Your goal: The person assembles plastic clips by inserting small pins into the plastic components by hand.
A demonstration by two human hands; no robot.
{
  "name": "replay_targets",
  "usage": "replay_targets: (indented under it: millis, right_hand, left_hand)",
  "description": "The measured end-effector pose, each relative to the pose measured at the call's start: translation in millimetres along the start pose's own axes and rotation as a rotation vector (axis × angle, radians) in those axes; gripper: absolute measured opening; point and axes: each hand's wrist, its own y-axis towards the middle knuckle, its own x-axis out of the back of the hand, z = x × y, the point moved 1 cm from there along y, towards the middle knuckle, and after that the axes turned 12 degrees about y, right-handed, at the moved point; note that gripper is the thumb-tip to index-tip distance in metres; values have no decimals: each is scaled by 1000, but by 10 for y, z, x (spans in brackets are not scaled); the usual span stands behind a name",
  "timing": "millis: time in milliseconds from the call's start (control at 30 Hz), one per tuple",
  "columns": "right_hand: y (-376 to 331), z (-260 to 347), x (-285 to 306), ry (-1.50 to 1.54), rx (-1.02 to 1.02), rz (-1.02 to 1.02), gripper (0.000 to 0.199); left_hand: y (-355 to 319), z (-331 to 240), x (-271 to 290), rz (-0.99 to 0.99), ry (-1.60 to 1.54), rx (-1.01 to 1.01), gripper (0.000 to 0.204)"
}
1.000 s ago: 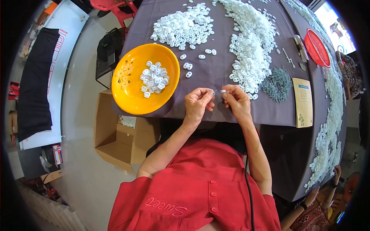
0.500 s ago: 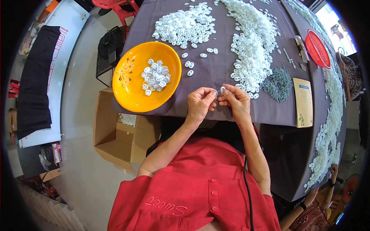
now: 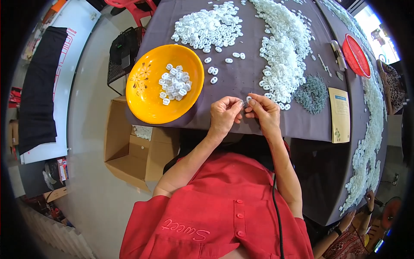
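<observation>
The small piece (image 3: 246, 100) pinched between the left hand (image 3: 224, 115) and right hand (image 3: 264, 113) is white, smooth plastic, like the heaped pieces (image 3: 282, 52). The orange bowl (image 3: 146, 99) is glossy plastic. The tablecloth (image 3: 241, 77) is matt grey fabric. The box (image 3: 129, 151) is plain brown cardboard. The red basket (image 3: 356, 55) is perforated plastic.

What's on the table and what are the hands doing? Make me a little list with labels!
left hand: left hand pinches a small white plastic piece at its fingertips
right hand: right hand meets the left one on the same piece
bowl: orange bowl at the left, with a small heap of white pieces inside
piles: long white pile ahead of the hands, a second pile behind the bowl
grey heap: small grey parts to the right
table: dark cloth-covered table
floor: open cardboard box below the bowl
</observation>
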Motion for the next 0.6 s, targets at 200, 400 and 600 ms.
replay_targets:
  millis: [200,400,600]
  right_hand:
    - [0,8,-5,-55,24,-16,19]
    - [-18,8,-5,-39,30,1,19]
    - [-27,6,-19,9,52,-13,17]
  left_hand:
    - [-8,-25,-9,-3,38,-10,10]
    - [-10,-36,-15,-6,93,0,10]
    - [2,-15,-7,9,79,6,11]
